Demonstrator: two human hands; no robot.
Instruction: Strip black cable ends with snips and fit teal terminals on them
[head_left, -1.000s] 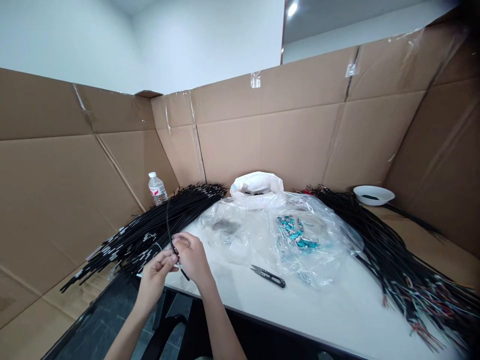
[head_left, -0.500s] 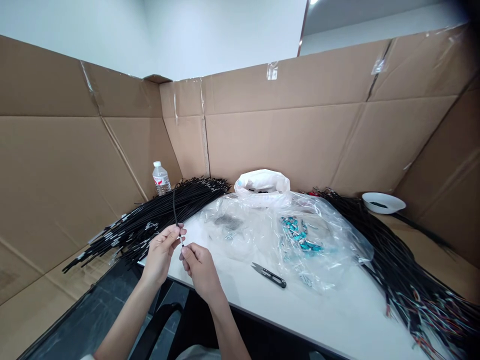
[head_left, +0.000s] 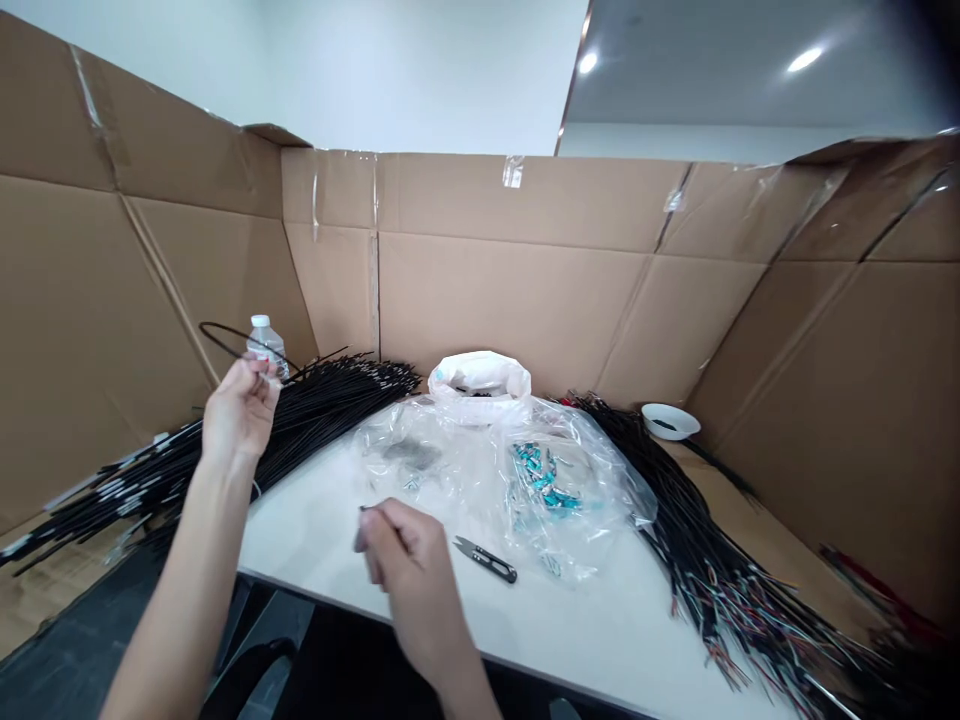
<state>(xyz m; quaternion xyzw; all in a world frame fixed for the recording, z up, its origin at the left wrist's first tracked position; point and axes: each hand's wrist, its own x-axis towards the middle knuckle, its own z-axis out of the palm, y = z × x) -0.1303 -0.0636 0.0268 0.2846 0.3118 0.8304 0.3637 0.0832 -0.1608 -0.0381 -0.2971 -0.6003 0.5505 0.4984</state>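
My left hand [head_left: 238,412] is raised above the left pile of black cables [head_left: 225,440] and pinches one black cable [head_left: 232,332] that curves up and back in a loop. My right hand [head_left: 409,558] hovers low over the near edge of the white table [head_left: 570,620], fingers curled and blurred; something small and dark shows at its fingertips, but I cannot make out what. Small black snips [head_left: 486,558] lie on the table just right of that hand.
Clear plastic bags [head_left: 517,470] with small teal parts and a white bag [head_left: 480,378] sit mid-table. A second pile of black cables with coloured wire ends [head_left: 720,560] runs along the right. A water bottle [head_left: 266,345], a white bowl [head_left: 670,420] and cardboard walls [head_left: 525,270] surround it.
My hands have parted: the left lifted the cable up and to the left over the pile, the right stayed low near the table edge. The view tilted upward.
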